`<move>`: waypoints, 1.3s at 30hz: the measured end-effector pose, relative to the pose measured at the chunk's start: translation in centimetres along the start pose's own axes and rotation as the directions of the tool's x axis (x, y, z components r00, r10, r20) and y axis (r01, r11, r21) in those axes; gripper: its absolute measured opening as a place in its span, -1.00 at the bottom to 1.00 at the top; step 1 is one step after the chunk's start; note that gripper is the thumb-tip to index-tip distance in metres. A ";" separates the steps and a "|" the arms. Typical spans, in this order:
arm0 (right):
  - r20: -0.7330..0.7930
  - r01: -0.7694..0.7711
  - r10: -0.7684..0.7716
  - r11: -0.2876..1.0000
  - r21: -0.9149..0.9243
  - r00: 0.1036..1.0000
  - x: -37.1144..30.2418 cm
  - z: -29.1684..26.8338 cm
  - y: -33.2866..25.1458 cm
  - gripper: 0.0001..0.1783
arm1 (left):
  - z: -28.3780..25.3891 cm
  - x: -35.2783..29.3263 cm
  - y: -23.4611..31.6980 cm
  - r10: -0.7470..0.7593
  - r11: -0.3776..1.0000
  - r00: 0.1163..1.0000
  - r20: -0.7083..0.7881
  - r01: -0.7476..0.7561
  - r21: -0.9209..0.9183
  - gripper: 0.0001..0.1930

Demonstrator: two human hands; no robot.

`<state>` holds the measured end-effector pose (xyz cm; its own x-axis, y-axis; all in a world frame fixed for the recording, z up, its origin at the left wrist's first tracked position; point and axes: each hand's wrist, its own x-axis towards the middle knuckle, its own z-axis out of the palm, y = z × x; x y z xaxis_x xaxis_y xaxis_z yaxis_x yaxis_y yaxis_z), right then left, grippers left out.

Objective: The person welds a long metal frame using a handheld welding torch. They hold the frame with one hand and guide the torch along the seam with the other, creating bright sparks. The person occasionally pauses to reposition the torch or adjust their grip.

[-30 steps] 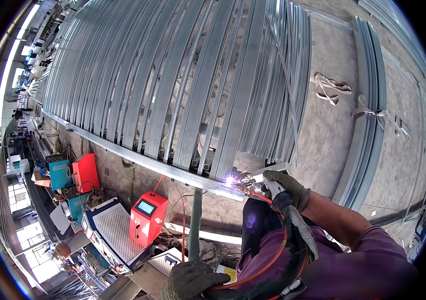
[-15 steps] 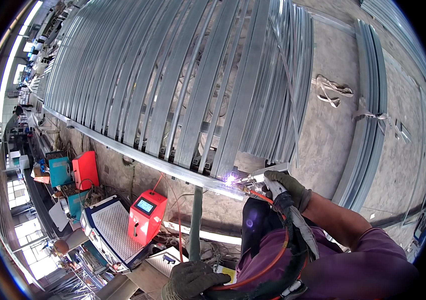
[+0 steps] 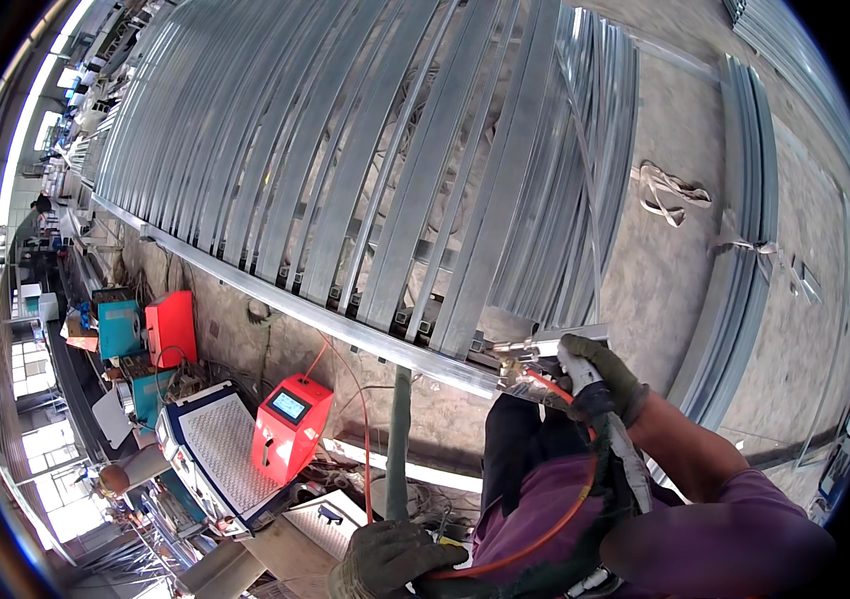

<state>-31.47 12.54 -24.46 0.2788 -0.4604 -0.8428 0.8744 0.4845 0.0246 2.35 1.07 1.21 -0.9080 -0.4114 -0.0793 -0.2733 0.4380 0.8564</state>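
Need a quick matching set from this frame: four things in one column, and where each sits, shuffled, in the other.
Things:
1. right hand
2. left hand
3. red box with a screen
4. grey straps

Places:
A. on the concrete floor, right of the steel strips
B. on the welding torch at the long rail
C. on the floor below the rail, by the white cabinet
D. low in the picture, at the foot of the green post

Pairs: 1-B, 2-D, 3-C, 4-A
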 end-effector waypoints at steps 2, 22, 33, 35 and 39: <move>-0.148 0.150 -0.145 0.988 0.024 0.978 -0.5 0.3 -0.7 -0.59 | 0.1 -0.4 -0.5 -0.006 0.999 0.999 0.038 0.007 -0.034 -0.20; -0.035 0.845 -0.933 0.341 -0.413 0.359 -13.1 3.2 -18.8 -0.65 | 17.3 4.2 -12.3 -0.416 0.854 0.848 0.328 0.488 -0.181 -0.47; 0.073 0.662 -0.854 0.343 -0.666 0.515 -12.6 6.6 -17.4 -0.59 | 15.1 6.8 -15.4 -0.339 0.931 0.939 0.064 0.344 -0.121 -0.42; 0.172 0.628 -0.800 0.298 -0.719 0.575 -11.3 7.6 -15.7 -0.53 | 11.7 5.8 -20.4 -0.336 0.940 0.922 -0.192 0.340 -0.011 -0.47; 0.472 0.722 -0.681 0.122 -0.681 0.560 -6.0 7.5 -11.6 -0.58 | 1.6 8.8 -27.0 -0.246 0.878 0.861 -0.445 0.393 0.273 -0.37</move>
<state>-40.33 4.07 -15.63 -0.2515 -0.9388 -0.2353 0.0374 0.2335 -0.9716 1.26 -13.03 -23.44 -0.5732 -0.8177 -0.0525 -0.6831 0.4415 0.5817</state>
